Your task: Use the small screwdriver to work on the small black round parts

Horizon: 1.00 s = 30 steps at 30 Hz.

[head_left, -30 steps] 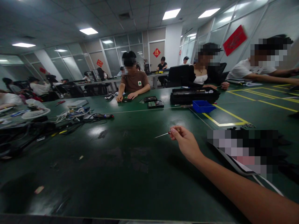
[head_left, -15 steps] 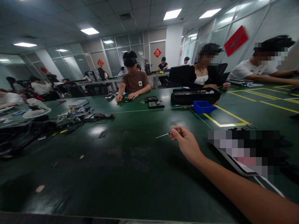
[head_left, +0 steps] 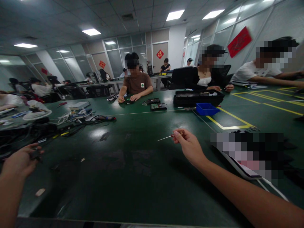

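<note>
My right hand (head_left: 188,145) pinches a thin screwdriver (head_left: 169,136) by its handle, the slim metal shaft pointing left above the smooth, glossy green table (head_left: 133,164). My left hand (head_left: 20,161) is curled around a small dark object (head_left: 35,154) at the table's left edge, next to a tangle of black cables (head_left: 35,129); the two hands are well apart. Half a second ago the left hand was out of sight; the right hand and screwdriver have barely shifted. Farther off sits a blue plastic bin (head_left: 206,108) beside a long black case (head_left: 197,97).
</note>
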### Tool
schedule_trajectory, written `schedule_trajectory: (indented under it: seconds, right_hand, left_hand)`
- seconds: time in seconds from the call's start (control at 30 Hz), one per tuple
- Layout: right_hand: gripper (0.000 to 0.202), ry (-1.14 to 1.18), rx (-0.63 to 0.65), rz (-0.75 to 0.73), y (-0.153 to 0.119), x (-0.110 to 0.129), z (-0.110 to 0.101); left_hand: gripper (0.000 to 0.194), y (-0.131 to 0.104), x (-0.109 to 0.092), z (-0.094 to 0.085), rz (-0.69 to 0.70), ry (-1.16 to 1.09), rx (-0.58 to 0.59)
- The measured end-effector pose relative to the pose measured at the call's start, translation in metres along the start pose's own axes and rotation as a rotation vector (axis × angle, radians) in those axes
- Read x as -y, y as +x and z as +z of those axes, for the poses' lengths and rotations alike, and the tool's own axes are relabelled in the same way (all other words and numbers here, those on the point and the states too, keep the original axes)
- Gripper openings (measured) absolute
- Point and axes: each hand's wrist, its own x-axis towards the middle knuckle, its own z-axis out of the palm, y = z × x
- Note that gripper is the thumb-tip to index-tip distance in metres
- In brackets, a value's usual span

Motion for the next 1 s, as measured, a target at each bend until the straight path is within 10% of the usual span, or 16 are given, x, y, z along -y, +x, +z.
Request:
schedule_trajectory:
  seconds: [0.23, 0.63, 1.0]
  right_hand:
    - [0.026, 0.024, 0.002, -0.005, 0.0, -0.003, 0.0]
    - [0.031, 0.078, -0.05, -0.006, 0.001, -0.005, 0.001]
    - [0.032, 0.005, 0.01, -0.023, -0.004, 0.008, -0.003]
  left_hand:
    - [0.029, -0.021, -0.007, 0.074, 0.033, -0.27, 0.327]
    - [0.042, -0.19, 0.007, 0.209, -0.022, -0.255, 1.093]
    - [0.042, -0.234, 0.046, 0.242, 0.425, 0.115, 1.223]
